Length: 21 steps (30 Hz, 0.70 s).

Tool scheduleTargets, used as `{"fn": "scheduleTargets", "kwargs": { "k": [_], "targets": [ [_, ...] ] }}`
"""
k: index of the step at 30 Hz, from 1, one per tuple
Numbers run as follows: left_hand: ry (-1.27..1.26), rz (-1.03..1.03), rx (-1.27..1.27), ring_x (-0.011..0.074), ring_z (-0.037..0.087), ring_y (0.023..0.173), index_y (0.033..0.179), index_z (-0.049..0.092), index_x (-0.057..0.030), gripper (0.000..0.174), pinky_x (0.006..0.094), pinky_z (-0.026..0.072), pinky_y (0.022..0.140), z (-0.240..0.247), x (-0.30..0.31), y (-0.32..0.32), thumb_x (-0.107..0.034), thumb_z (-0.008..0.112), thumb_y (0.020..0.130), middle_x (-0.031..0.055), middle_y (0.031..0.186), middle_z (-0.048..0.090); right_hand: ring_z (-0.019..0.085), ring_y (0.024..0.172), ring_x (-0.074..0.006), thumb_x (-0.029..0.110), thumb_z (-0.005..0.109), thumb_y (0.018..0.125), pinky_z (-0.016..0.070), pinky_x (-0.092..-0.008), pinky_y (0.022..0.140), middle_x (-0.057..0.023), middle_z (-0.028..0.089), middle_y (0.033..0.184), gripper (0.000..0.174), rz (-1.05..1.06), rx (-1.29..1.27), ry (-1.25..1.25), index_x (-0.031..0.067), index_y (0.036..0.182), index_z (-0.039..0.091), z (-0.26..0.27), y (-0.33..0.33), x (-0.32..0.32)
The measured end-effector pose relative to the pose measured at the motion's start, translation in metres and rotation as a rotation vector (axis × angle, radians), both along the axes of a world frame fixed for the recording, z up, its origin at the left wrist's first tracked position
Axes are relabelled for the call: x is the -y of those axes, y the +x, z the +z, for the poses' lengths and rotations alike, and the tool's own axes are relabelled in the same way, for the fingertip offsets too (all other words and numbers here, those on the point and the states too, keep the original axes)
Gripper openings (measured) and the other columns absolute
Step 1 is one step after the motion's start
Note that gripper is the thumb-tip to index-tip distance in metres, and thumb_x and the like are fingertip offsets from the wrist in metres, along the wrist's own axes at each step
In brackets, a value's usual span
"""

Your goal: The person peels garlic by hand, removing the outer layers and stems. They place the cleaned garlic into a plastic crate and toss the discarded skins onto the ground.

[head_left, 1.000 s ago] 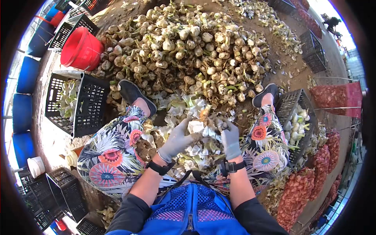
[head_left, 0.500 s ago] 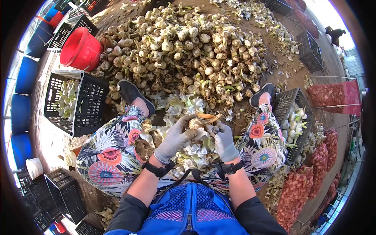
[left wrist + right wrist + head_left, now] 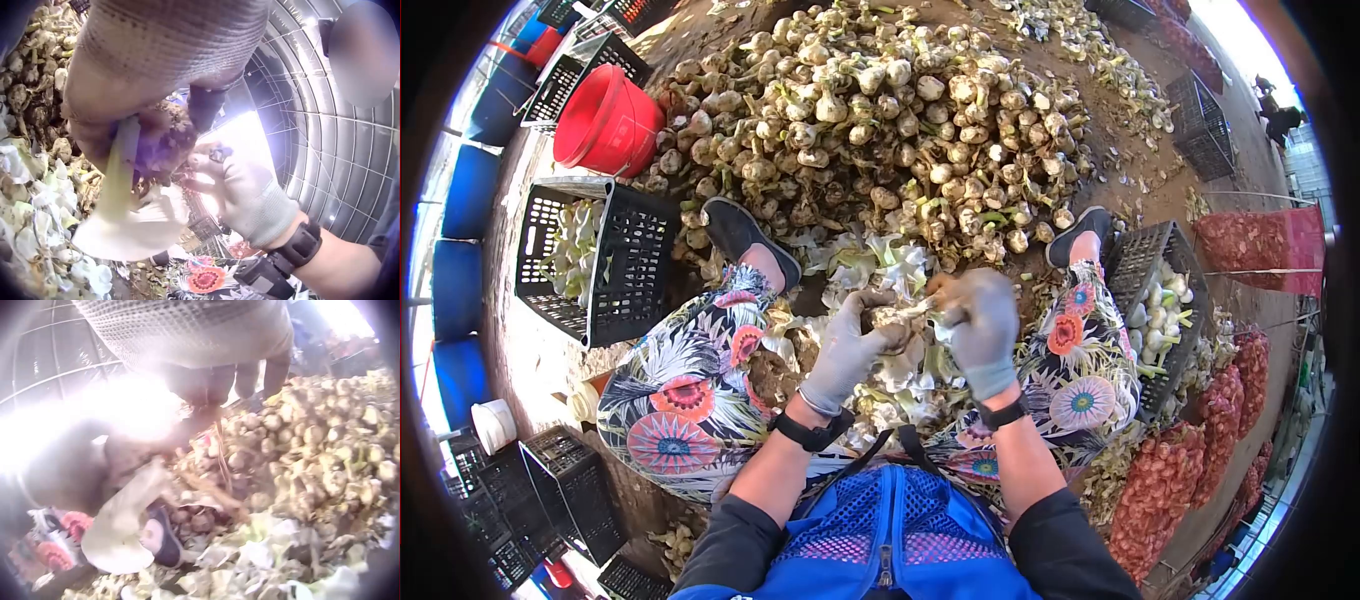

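My gloved left hand (image 3: pixel 845 345) grips a dirt-caked garlic bulb (image 3: pixel 178 134) between curled fingers and thumb. A broad pale flap of garlic skin (image 3: pixel 137 231) hangs below that bulb in the left wrist view. Just to the right, the gloved right hand (image 3: pixel 983 325) has its fingers bent and pinches dry brown garlic skin (image 3: pixel 941 290). Thin strands (image 3: pixel 223 456) trail under these fingers in the right wrist view. Near the right fingertips sits a small dark piece (image 3: pixel 220 154). Stripped leaves and skins (image 3: pixel 900 385) lie beneath both hands.
A large heap of garlic (image 3: pixel 870 130) spreads ahead of my shoes. At left stand a black crate (image 3: pixel 635 265) and a red bucket (image 3: pixel 610 125). Beside my right leg, another crate (image 3: pixel 1140 262) holds cleaned white garlic (image 3: pixel 1160 320). Filled red net bags (image 3: pixel 1155 500) lie at right.
The right hand has risen and turned over at the bulb, with brown skin now at its fingers. The left hand keeps its hold on the bulb, nearly in place.
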<state>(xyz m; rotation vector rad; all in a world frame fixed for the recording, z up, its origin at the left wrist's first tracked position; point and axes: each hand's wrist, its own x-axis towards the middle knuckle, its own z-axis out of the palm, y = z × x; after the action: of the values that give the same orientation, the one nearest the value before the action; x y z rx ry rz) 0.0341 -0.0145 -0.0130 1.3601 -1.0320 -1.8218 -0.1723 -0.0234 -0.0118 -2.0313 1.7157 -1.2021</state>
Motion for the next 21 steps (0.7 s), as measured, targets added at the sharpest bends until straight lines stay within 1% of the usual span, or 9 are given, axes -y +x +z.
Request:
{"fn": "scheduleTargets", "kwargs": {
  "k": [2,4,8,9,11,13,17,19,21],
  "targets": [
    [-0.046,0.107,-0.042,0.0119,0.062,0.095,0.123,0.052,0.0043,0.048,0.0261,0.0511,0.088,0.004,0.001,0.004,-0.014,0.072,0.083,0.0086,0.108,0.063,0.061,0.089,-0.0296,0.002,0.065,0.08,0.0477,-0.0391,0.085,-0.0113,0.065,0.084,0.003,-0.417,0.13,0.124,0.0047,0.08,0.065,-0.013,-0.031,-0.001],
    [-0.098,0.128,-0.035,0.011,0.06,0.095,0.124,0.051,0.0032,0.049,0.0258,0.0507,0.087,-0.004,0.0,0.001,-0.015,0.073,0.084,0.0075,0.109,0.061,0.061,0.087,-0.0294,0.003,0.063,0.084,0.0485,-0.0394,0.083,-0.013,0.066,0.086,0.002,-0.421,-0.091,0.198,0.0035,0.083,0.065,-0.055,-0.076,-0.006],
    [-0.205,0.143,-0.035,0.0097,0.057,0.101,0.128,0.05,0.0011,0.053,0.0257,0.0501,0.087,0.001,-0.003,-0.011,-0.018,0.075,0.086,0.0052,0.115,0.058,0.061,0.08,-0.0132,0.003,0.057,0.091,0.0483,-0.0267,0.073,-0.0069,0.07,0.092,0.019,-0.115,0.656,0.586,0.0026,0.101,0.072,-0.029,-0.024,-0.026],
    [-0.19,0.142,-0.036,0.0089,0.057,0.095,0.126,0.051,0.0021,0.052,0.0252,0.05,0.084,0.006,-0.004,-0.015,-0.021,0.075,0.086,0.0049,0.108,0.06,0.063,0.074,-0.0155,0.003,0.059,0.092,0.0493,-0.0276,0.068,-0.0038,0.071,0.09,0.02,-0.081,0.599,0.558,0.0036,0.107,0.073,-0.034,-0.009,-0.029],
    [-0.197,0.157,-0.053,0.0072,0.059,0.088,0.126,0.052,0.0033,0.05,0.0234,0.0499,0.079,0.006,-0.007,-0.02,-0.021,0.072,0.087,0.0043,0.099,0.063,0.062,0.067,-0.0165,0.011,0.064,0.092,0.0483,-0.0302,0.063,-0.0108,0.072,0.082,0.019,-0.068,0.561,0.559,0.0009,0.106,0.072,-0.024,0.02,-0.025],
    [-0.149,0.171,-0.08,0.007,0.059,0.088,0.126,0.052,0.0032,0.048,0.0233,0.0498,0.078,0.002,-0.008,-0.014,-0.019,0.071,0.088,0.0047,0.1,0.063,0.064,0.066,-0.021,0.016,0.066,0.091,0.0475,-0.0328,0.063,-0.0176,0.068,0.076,0.022,-0.077,0.406,0.61,-0.0019,0.102,0.071,-0.014,0.029,-0.019],
    [-0.111,0.186,-0.139,0.0102,0.06,0.096,0.13,0.051,0.0052,0.048,0.0255,0.0496,0.084,-0.001,-0.006,-0.009,-0.014,0.066,0.089,0.0091,0.111,0.064,0.062,0.066,-0.0234,0.014,0.066,0.09,0.0473,-0.0331,0.063,-0.018,0.068,0.077,0.018,0.0,0.432,0.563,-0.0007,0.099,0.071,-0.006,0.026,-0.023],
    [-0.081,0.18,-0.154,0.0149,0.06,0.103,0.133,0.048,0.0068,0.053,0.0283,0.0478,0.092,-0.01,-0.006,-0.008,-0.016,0.065,0.089,0.0127,0.116,0.064,0.054,0.07,-0.0077,0.002,0.057,0.088,0.0441,-0.0269,0.064,-0.0074,0.065,0.074,0.02,0.065,0.441,0.575,-0.0037,0.103,0.069,0.001,0.02,-0.027],
    [-0.104,0.133,-0.082,0.0174,0.06,0.107,0.136,0.046,0.0064,0.053,0.029,0.047,0.096,0.006,-0.005,-0.012,-0.012,0.061,0.089,0.0128,0.121,0.06,0.055,0.071,-0.007,0.001,0.057,0.088,0.0451,-0.0261,0.065,-0.0063,0.066,0.078,0.02,0.044,0.447,0.649,-0.0038,0.103,0.069,0.0,0.016,-0.03]
  ]
}}
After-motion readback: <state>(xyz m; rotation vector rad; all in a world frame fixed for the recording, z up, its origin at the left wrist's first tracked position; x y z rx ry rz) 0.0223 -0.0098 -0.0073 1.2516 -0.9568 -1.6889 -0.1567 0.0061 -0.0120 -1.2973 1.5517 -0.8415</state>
